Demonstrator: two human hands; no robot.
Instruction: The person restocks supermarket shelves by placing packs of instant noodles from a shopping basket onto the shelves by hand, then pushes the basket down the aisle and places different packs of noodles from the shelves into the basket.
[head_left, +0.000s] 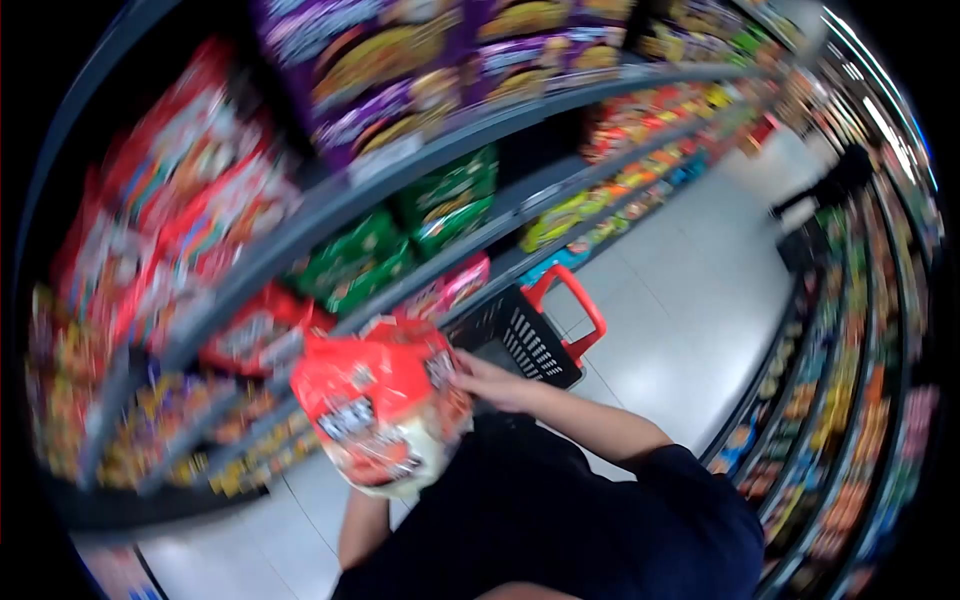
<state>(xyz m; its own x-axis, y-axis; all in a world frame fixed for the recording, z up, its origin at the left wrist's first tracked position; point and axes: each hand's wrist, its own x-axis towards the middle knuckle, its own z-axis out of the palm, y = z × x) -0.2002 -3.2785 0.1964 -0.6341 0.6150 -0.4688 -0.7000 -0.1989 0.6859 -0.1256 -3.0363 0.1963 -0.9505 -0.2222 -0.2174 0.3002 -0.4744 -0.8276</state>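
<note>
In front of my dark shirt is a glossy red-and-cream noodle multipack (385, 405), its print blurred. My right hand (490, 382) is closed on the pack's right side, fingers against the wrapper. My left forearm (364, 527) reaches up under the pack from below, and the hand itself is hidden behind it. Just beyond my right hand, a black shopping basket (535, 345) with a red handle (590, 310) is on the floor beside the shelf.
Grey shelving (420, 155) runs along the left, holding red packs (215, 215), green packs (445, 205) and purple packs (380, 70). Across the tiled aisle (690, 280) stand more stocked shelves (830, 440). Farther down, a person in dark clothes (850, 175) is near a dark basket (803, 245).
</note>
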